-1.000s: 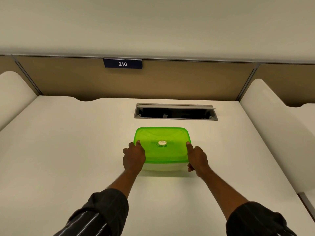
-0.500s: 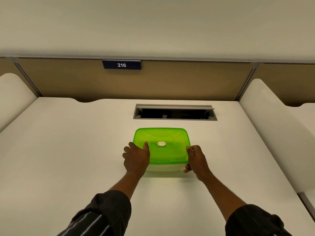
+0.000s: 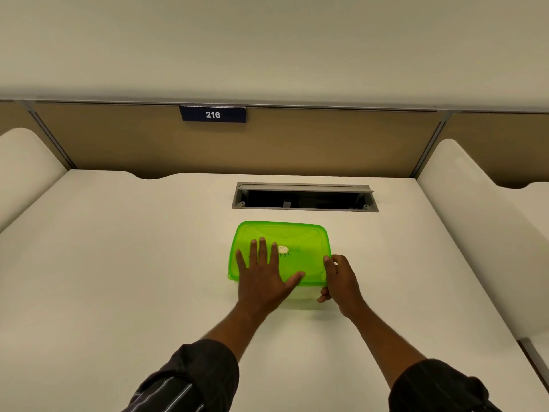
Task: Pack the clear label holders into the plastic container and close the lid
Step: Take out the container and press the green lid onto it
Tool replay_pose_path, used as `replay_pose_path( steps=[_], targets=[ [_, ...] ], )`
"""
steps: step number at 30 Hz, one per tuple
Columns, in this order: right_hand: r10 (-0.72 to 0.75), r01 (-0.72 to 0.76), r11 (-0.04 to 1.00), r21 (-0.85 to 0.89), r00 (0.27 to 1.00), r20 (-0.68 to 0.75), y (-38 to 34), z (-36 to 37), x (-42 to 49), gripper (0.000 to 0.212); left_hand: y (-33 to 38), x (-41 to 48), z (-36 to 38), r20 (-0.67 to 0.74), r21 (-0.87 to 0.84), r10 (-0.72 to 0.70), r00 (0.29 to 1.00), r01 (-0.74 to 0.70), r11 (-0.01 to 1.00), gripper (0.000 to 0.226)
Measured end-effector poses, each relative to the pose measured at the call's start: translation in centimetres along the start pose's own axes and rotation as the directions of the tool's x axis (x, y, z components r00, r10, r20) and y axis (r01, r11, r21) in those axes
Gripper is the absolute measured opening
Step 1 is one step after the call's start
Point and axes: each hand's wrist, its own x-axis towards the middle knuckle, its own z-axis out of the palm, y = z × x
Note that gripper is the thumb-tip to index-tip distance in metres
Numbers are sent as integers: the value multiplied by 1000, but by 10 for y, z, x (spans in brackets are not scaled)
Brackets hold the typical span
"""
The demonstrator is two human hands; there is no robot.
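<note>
Since the earlier frame, the left hand (image 3: pixel 261 281) has slid from the box's side onto the green lid (image 3: pixel 300 236), where it lies flat with fingers spread apart. Beneath the lid, the clear box (image 3: pixel 303 295) sits mid-desk, its contents not visible. At its right edge, the right hand (image 3: pixel 340 281) clamps lid and box, thumb on top. Around them lies the white desk (image 3: pixel 118 263), with a cable slot (image 3: pixel 304 199) behind and sign 216 (image 3: pixel 213 114) on the tan partition.

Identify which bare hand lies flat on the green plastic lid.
The left hand, fingers spread flat on the green plastic lid; the right hand only grips its right edge.
</note>
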Motion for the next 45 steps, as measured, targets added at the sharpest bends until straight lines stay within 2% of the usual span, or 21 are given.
replay_pose_path(
  steps=[2,4,6,10,17,20,22,26,28,30,32,33,35,38,42,45],
  targets=[
    [-17,18,1000,-16,1000,3,1,0,0,28,9,-1,6,-19,36,189,982,-189,981,91],
    [-52,52,997,-54,999,2,0,0,0,28,20,-2,13,7,90,375,927,-374,923,86],
    [-92,92,993,-79,996,4,0,-1,0,28,30,-2,17,35,137,442,896,-443,886,79],
    [-138,136,986,-97,990,-6,2,0,0,31,42,-2,21,52,161,413,909,-416,895,71],
    [-224,205,957,-204,972,-75,15,6,8,30,40,1,31,15,181,484,875,-478,860,65],
    [-249,226,951,-210,964,-91,17,7,8,37,41,0,34,2,160,494,869,-488,858,63],
    [-245,223,953,-204,965,-91,18,8,8,37,40,1,33,10,142,487,873,-483,864,63],
    [-227,198,958,-206,965,-128,13,8,6,26,41,-2,25,55,146,466,883,-469,871,72],
    [-177,139,967,-213,970,-168,12,7,10,27,40,-5,17,17,97,463,886,-462,882,76],
    [-80,34,981,-193,968,-238,6,7,15,39,32,0,6,-116,-2,397,911,-400,917,73],
    [-21,-43,977,-208,955,-295,-4,7,22,51,16,15,-3,-298,-116,211,931,-254,960,63],
    [-20,-51,973,-224,953,-303,-11,6,26,55,4,24,-7,-334,-168,95,938,-158,973,59],
    [-30,-53,962,-269,955,-296,-24,6,35,60,-22,37,-18,-279,-221,-107,954,45,974,57],
    [-11,-78,936,-344,968,-249,-33,10,49,62,-48,42,-26,-49,-183,-321,946,308,934,56],
    [53,-146,880,-453,976,-212,-33,18,56,61,-56,40,-17,81,-280,-452,888,456,845,50],
    [60,-162,876,-454,971,-232,-33,20,58,57,-58,41,-11,73,-224,-397,915,403,888,44]
  ],
)
